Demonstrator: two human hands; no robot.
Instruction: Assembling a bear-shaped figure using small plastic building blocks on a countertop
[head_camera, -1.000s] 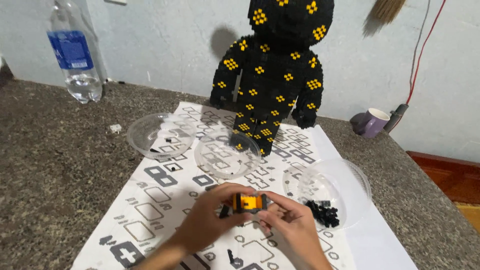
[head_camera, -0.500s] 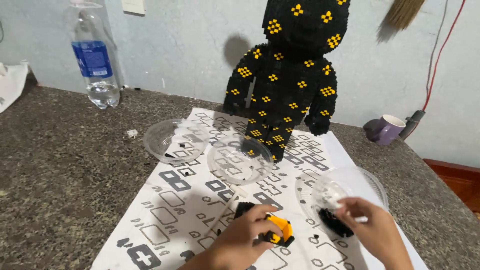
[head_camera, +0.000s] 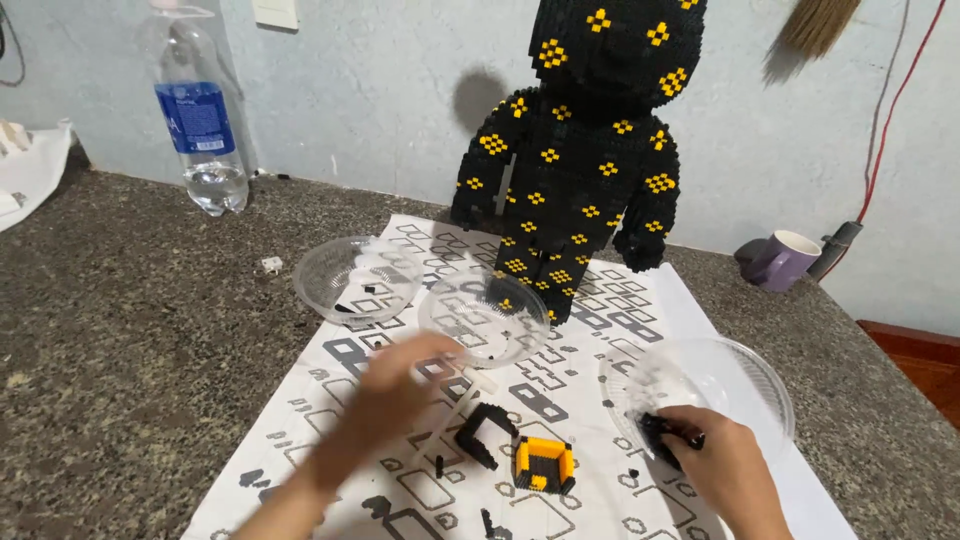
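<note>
A small yellow and black brick assembly (head_camera: 543, 463) lies on the printed instruction sheet (head_camera: 420, 250), with a black arch-shaped piece (head_camera: 483, 430) just to its left. My left hand (head_camera: 395, 395) is blurred above the sheet, left of those pieces. Its fingers are spread towards the middle clear bowl (head_camera: 484, 316) and it holds nothing. My right hand (head_camera: 722, 468) reaches into the right clear bowl (head_camera: 740, 378). Its fingertips press into a pile of small black bricks (head_camera: 662, 432); whether they grip one is hidden. A tall black bear figure with yellow dots (head_camera: 580, 150) stands at the back of the sheet.
A third clear bowl (head_camera: 352, 278) with a few black bricks sits at the left of the sheet. A water bottle (head_camera: 203, 130) stands back left and a purple mug (head_camera: 778, 260) back right. Loose black bits lie on the sheet. The counter is speckled stone.
The yellow and black assembly was held in both hands, then in the left alone. It now lies on the sheet, the left hand has lifted off it, and the right hand has gone into the right bowl.
</note>
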